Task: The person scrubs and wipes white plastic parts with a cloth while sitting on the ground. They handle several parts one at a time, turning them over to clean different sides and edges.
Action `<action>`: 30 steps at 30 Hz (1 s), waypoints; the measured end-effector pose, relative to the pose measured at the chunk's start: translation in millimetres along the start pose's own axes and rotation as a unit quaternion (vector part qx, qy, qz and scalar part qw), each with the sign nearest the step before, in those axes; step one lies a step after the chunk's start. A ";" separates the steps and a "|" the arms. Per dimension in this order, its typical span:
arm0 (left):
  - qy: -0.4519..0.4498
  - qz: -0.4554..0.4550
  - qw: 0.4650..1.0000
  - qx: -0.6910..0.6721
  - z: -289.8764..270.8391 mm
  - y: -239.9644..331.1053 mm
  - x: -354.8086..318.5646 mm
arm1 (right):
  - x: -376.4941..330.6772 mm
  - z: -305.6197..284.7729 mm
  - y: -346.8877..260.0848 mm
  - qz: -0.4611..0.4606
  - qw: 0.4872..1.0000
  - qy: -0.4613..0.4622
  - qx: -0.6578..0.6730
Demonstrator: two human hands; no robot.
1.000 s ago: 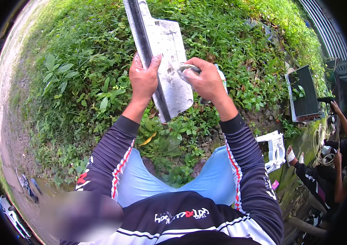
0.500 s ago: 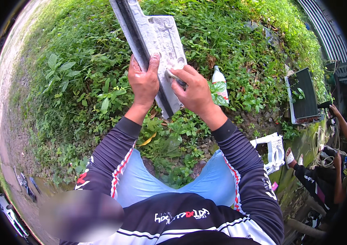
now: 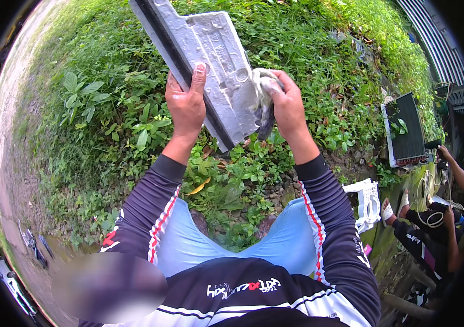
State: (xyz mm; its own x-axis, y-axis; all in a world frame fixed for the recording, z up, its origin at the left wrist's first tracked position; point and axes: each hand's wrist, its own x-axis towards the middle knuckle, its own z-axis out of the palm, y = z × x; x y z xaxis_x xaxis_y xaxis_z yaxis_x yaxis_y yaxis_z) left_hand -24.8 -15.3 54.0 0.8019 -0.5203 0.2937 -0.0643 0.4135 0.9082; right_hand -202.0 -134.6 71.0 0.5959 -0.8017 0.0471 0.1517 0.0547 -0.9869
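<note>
A long pale grey panel (image 3: pixel 224 65), apparently moulded foam or plastic, is held up over the plants at a slant. It looks wet, and a black strip runs along its left side. My left hand (image 3: pixel 187 106) grips that side near the lower end, thumb lying on the front face and fingers behind. At the panel's right edge, my right hand (image 3: pixel 291 111) is closed around a wet grey-white rag (image 3: pixel 264 92). The rag touches the edge and partly wraps it.
Leafy plants (image 3: pixel 145 131) and stones surround my feet. To the right stand a finned coil (image 3: pixel 408 131) and a white plastic frame (image 3: pixel 367 204). Beyond them, another person (image 3: pixel 423 234) works beside a looped pale hose (image 3: pixel 434 204). A dirt path (image 3: pixel 11 163) runs along the left.
My right hand has moved right with the rag, from the panel's face to its right edge. The panel has shifted slightly left. A white bottle seen earlier is now hidden.
</note>
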 end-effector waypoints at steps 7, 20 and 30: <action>-0.013 -0.261 0.959 -0.107 4.5 -18.0 -11.3 | -21.3 29.5 23.4 -0.236 0.909 -0.056 -0.337; 0.209 -0.263 0.910 -0.242 -39.0 -15.1 44.8 | -21.3 21.8 19.2 -0.213 0.911 0.015 -0.354; 0.178 -0.244 0.888 -0.346 -39.1 -15.9 48.1 | -9.2 14.2 22.4 0.025 0.997 -0.058 0.047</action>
State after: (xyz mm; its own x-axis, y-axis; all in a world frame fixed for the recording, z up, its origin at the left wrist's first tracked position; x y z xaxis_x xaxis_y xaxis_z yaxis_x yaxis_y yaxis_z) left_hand 38.0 -17.7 42.0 0.7786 -0.5455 -0.3101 0.6247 0.6273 0.4650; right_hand -192.8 -117.5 50.6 0.6911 -0.7225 0.0216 0.1894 0.1521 -0.9701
